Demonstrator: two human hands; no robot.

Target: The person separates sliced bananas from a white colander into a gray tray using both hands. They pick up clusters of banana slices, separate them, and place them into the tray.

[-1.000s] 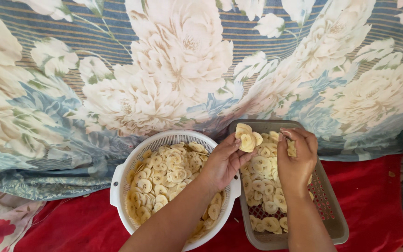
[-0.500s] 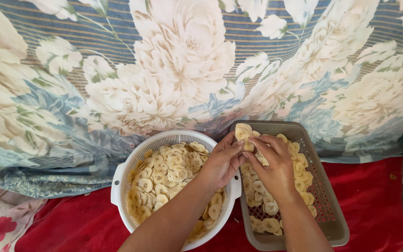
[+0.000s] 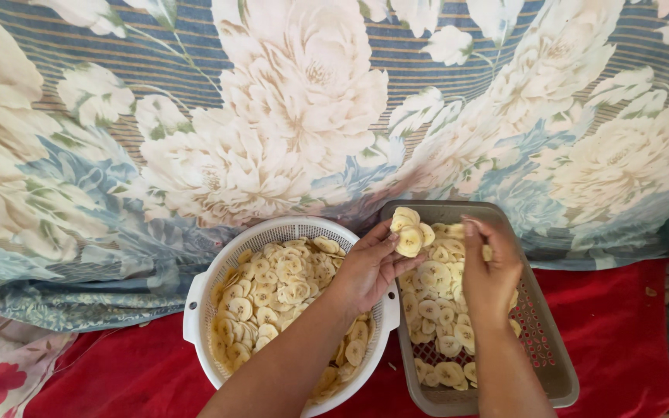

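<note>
1. The left hand (image 3: pixel 365 267) reaches in from 6 o'clock, across the right rim of the white round colander (image 3: pixel 195 310). Its fingers are curled, with thumb and fingertips pinched on a small stack of pale yellow banana slices (image 3: pixel 409 232).
2. That stack is held up at the 11 o'clock corner of the grey rectangular basket (image 3: pixel 555 364), above its near-left rim.
3. The right hand (image 3: pixel 493 271) comes up from 6 o'clock over the middle of the grey basket, back of the hand to the camera, fingers bent downward and loosely closed. A slice edge shows at its 3 o'clock side by the fingers; whether it is gripped cannot be told.
4. The grey basket holds a single loose layer of slices, with bare mesh showing at its 3 o'clock side.
5. The white colander, just beside the basket at its 9 o'clock, is heaped with more slices.
6. Both vessels sit on a red cloth (image 3: pixel 621 325); a large floral sheet (image 3: pixel 303 116) in blue and cream fills the frame from 9 through 12 to 3 o'clock.
</note>
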